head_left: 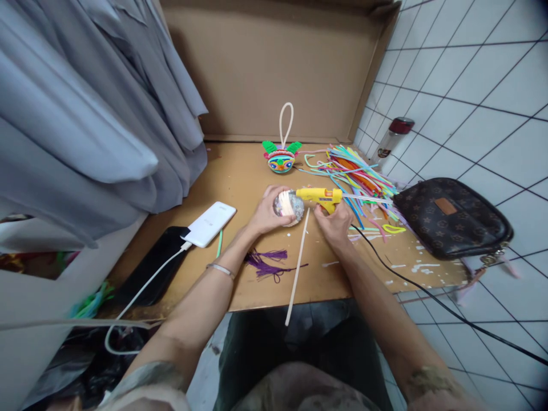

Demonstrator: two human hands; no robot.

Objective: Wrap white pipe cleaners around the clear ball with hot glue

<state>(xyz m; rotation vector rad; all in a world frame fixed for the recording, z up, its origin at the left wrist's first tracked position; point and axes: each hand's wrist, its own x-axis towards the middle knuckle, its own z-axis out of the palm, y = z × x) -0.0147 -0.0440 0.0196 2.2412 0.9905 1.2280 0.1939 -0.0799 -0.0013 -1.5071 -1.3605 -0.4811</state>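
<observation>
My left hand (273, 210) is closed around a small round ball (296, 206), silvery grey with cream strips wrapped over part of it. In my right hand (336, 222) is a yellow hot glue gun (319, 197), its nozzle pointing left at the ball's upper edge. Whether the nozzle touches the ball I cannot tell. A cream pipe cleaner (298, 265) lies between my forearms, its near end over the table edge. Purple tassels (268, 264) rest beside my left wrist. Behind the ball stands a colourful animal-face ornament (281, 160) with green ears and a cream loop.
A heap of coloured pipe cleaners (359, 177) lies at the back right, near a brown patterned pouch (454, 217) and a clear bottle (391, 140). The glue gun's black cord (411, 278) runs off right. A white power bank (212, 224) and black phone (156, 268) lie left.
</observation>
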